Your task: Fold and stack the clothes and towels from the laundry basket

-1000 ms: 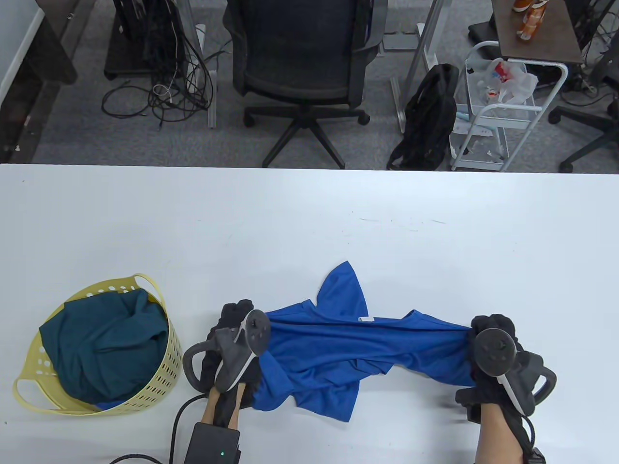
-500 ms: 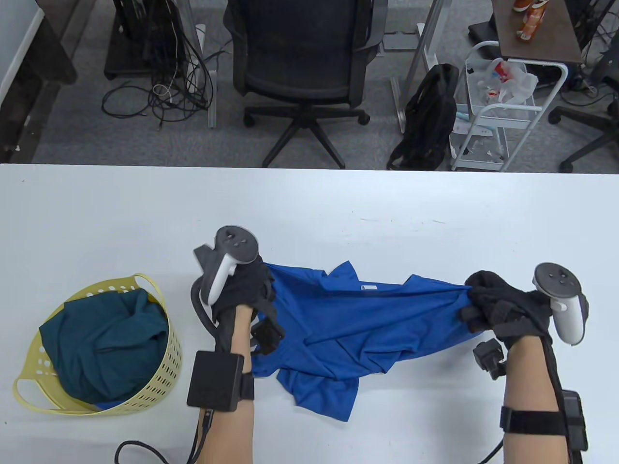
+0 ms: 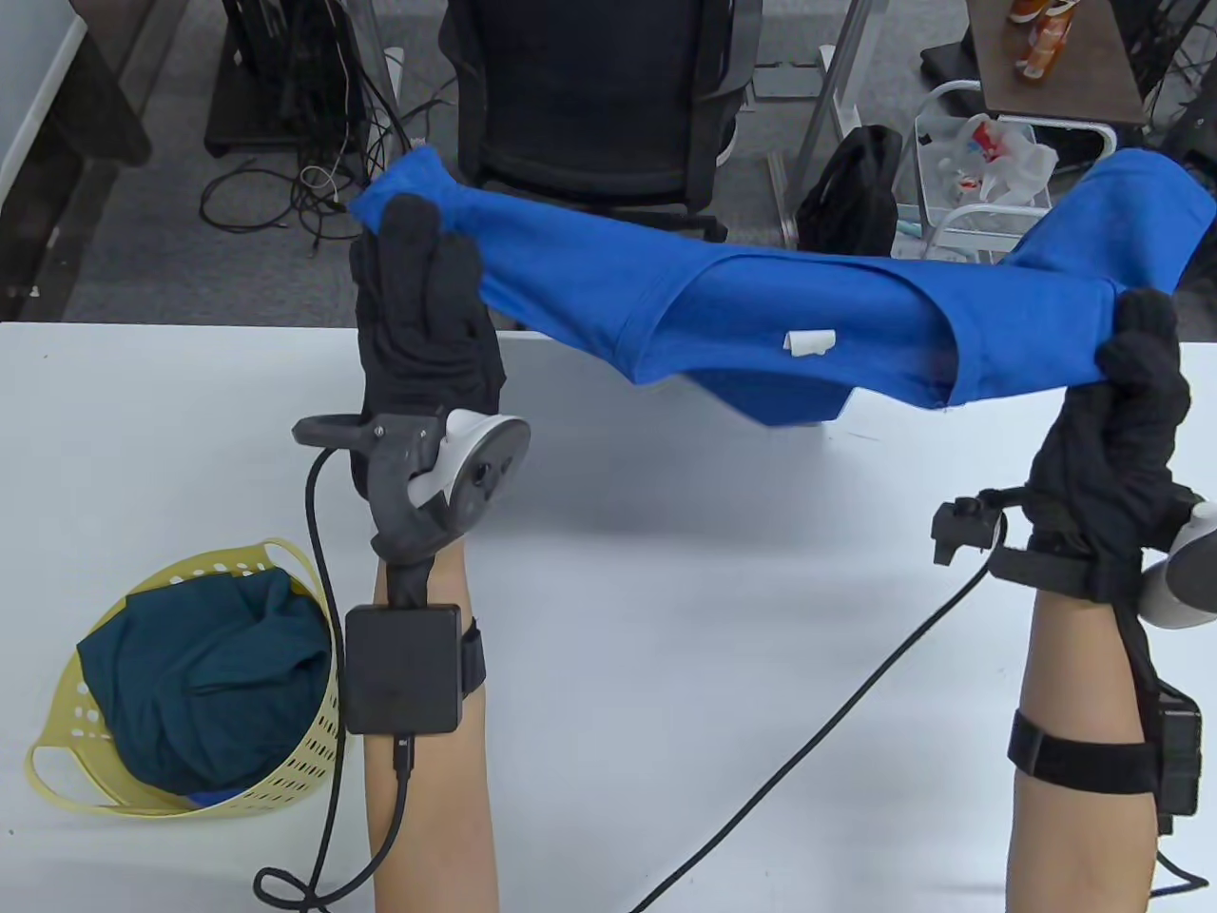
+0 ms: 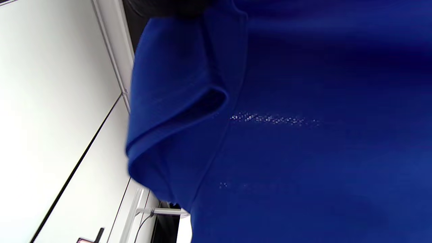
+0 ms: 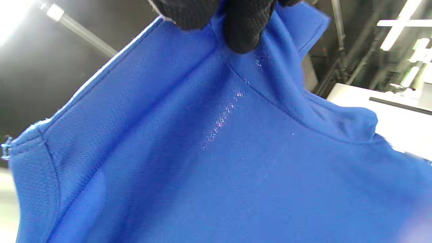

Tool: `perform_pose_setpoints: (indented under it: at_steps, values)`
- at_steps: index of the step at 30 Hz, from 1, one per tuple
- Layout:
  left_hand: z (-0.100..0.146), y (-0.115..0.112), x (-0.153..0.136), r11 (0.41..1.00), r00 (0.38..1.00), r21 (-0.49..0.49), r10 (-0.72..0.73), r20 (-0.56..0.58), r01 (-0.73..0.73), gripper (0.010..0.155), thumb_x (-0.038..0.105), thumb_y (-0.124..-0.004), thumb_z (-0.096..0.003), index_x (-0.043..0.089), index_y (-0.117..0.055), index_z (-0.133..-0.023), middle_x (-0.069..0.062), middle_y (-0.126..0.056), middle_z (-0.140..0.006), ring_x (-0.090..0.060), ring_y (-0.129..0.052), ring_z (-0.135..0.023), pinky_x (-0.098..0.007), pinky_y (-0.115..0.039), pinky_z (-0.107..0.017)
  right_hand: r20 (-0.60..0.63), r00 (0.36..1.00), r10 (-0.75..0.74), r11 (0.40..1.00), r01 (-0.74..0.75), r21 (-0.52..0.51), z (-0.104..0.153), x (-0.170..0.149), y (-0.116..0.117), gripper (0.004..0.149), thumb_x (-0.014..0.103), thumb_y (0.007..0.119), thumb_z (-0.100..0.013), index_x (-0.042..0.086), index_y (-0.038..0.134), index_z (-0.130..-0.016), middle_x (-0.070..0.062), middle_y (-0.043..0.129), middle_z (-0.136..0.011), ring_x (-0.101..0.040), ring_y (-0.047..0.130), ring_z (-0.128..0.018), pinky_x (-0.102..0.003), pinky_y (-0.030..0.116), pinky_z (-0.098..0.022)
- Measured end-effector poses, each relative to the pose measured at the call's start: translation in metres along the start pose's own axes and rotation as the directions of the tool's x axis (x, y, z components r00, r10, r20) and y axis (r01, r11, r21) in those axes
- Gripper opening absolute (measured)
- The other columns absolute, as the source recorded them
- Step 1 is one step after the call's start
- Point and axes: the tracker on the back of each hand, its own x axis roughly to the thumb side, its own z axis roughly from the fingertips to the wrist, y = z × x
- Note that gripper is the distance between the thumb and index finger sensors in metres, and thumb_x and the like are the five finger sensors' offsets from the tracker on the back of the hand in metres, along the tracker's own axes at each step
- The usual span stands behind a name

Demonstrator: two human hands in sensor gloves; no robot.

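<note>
A bright blue shirt point(image 3: 761, 314) with a small white neck label hangs stretched in the air between both hands, high above the white table point(image 3: 666, 590). My left hand point(image 3: 418, 276) grips its left shoulder. My right hand point(image 3: 1136, 352) grips its right shoulder. The shirt fills the left wrist view point(image 4: 287, 135) and the right wrist view point(image 5: 219, 152), where black fingertips point(image 5: 243, 30) pinch the cloth at the top. A yellow laundry basket point(image 3: 314, 761) at the table's front left holds a dark teal garment point(image 3: 200, 675).
Black cables point(image 3: 827, 723) from my arms trail across the table's front. Beyond the far table edge stand a black office chair point(image 3: 589, 105), a black backpack point(image 3: 846, 209) and a white cart point(image 3: 989, 209).
Both hands have lifted the blue shirt off the table, up and away from me, and spread it taut in the air. The basket has not moved.
</note>
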Motion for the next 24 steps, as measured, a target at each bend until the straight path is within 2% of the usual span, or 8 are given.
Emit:
perform_pose_setpoints:
  at_steps: [2, 5, 7, 13, 19, 21, 22, 24]
  values:
    - [0.032, -0.012, 0.009, 0.988, 0.997, -0.132, -0.077, -0.015, 0.075, 0.039, 0.030, -0.056, -0.0676, 0.026, -0.047, -0.105, -0.016, -0.036, -0.123, -0.036, -0.056, -0.109, -0.046, -0.062, -0.076, -0.003, 0.996, 0.087, 0.991, -0.087, 0.101, 0.018, -0.009, -0.001, 0.041, 0.018, 0.060, -0.061, 0.023, 0.054, -0.101, -0.012, 0.047, -0.119, -0.032, 0.059, -0.110, -0.052, 0.034, -0.081]
    - [0.094, -0.039, 0.025, 0.898, 0.975, -0.394, -0.222, -0.016, 0.198, 0.037, 0.030, -0.060, -0.0672, 0.025, -0.059, -0.103, -0.017, -0.052, -0.122, -0.038, -0.069, -0.106, -0.046, -0.071, -0.073, -0.035, 0.960, 0.278, 0.903, -0.249, 0.349, 0.060, -0.040, 0.007, 0.041, 0.019, 0.061, -0.061, 0.022, 0.056, -0.102, -0.016, 0.054, -0.118, -0.036, 0.063, -0.107, -0.054, 0.037, -0.080]
    - [0.141, -0.061, 0.032, 0.763, 0.965, -0.611, -0.261, 0.007, 0.211, 0.036, 0.030, -0.062, -0.0676, 0.025, -0.062, -0.103, -0.019, -0.054, -0.122, -0.041, -0.071, -0.105, -0.047, -0.072, -0.072, -0.046, 0.901, 0.432, 0.753, -0.332, 0.568, 0.098, -0.062, 0.017, 0.041, 0.019, 0.062, -0.061, 0.022, 0.057, -0.102, -0.017, 0.056, -0.117, -0.037, 0.064, -0.107, -0.055, 0.040, -0.079]
    - [0.235, -0.088, 0.023, 0.514, 0.953, -0.806, -0.226, 0.203, 0.294, 0.036, 0.032, -0.061, -0.0666, 0.028, -0.063, -0.103, -0.018, -0.058, -0.122, -0.040, -0.073, -0.105, -0.047, -0.073, -0.072, 0.062, 0.773, 0.632, 0.394, -0.389, 0.833, 0.181, -0.088, 0.037, 0.042, 0.021, 0.062, -0.061, 0.019, 0.058, -0.103, -0.018, 0.063, -0.114, -0.041, 0.066, -0.105, -0.056, 0.043, -0.077]
    - [0.261, -0.075, -0.002, 0.508, 0.991, -0.854, -0.118, 0.055, 0.108, 0.038, 0.035, -0.061, -0.0668, 0.028, -0.062, -0.104, -0.017, -0.063, -0.121, -0.040, -0.076, -0.103, -0.047, -0.074, -0.071, 0.056, 0.746, 0.664, 0.349, -0.376, 0.858, 0.197, -0.093, 0.035, 0.042, 0.022, 0.063, -0.061, 0.017, 0.059, -0.103, -0.018, 0.071, -0.110, -0.041, 0.071, -0.102, -0.056, 0.045, -0.076]
    - [0.264, -0.072, -0.005, 0.529, 0.989, -0.836, -0.117, 0.096, 0.144, 0.039, 0.037, -0.060, -0.0666, 0.030, -0.059, -0.105, -0.013, -0.065, -0.119, -0.038, -0.077, -0.103, -0.046, -0.075, -0.071, 0.057, 0.762, 0.646, 0.414, -0.412, 0.812, 0.197, -0.090, 0.033, 0.042, 0.021, 0.063, -0.061, 0.016, 0.059, -0.102, -0.017, 0.073, -0.107, -0.041, 0.073, -0.100, -0.056, 0.046, -0.076]
    - [0.262, -0.067, -0.007, 0.585, 0.985, -0.795, -0.141, 0.099, 0.164, 0.040, 0.037, -0.059, -0.0665, 0.030, -0.057, -0.106, -0.011, -0.068, -0.118, -0.036, -0.079, -0.102, -0.045, -0.076, -0.070, 0.038, 0.772, 0.634, 0.509, -0.453, 0.732, 0.194, -0.085, 0.030, 0.042, 0.021, 0.064, -0.060, 0.014, 0.060, -0.101, -0.018, 0.078, -0.103, -0.041, 0.080, -0.095, -0.057, 0.053, -0.074]
    - [0.255, -0.061, -0.008, 0.641, 0.992, -0.760, -0.122, 0.034, 0.105, 0.041, 0.037, -0.059, -0.0665, 0.030, -0.056, -0.106, -0.009, -0.073, -0.115, -0.034, -0.087, -0.097, -0.042, -0.083, -0.068, -0.028, 0.758, 0.651, 0.594, -0.486, 0.641, 0.191, -0.080, 0.027, 0.042, 0.019, 0.064, -0.060, 0.010, 0.061, -0.100, -0.021, 0.084, -0.092, -0.036, 0.099, -0.073, -0.055, 0.079, -0.061]
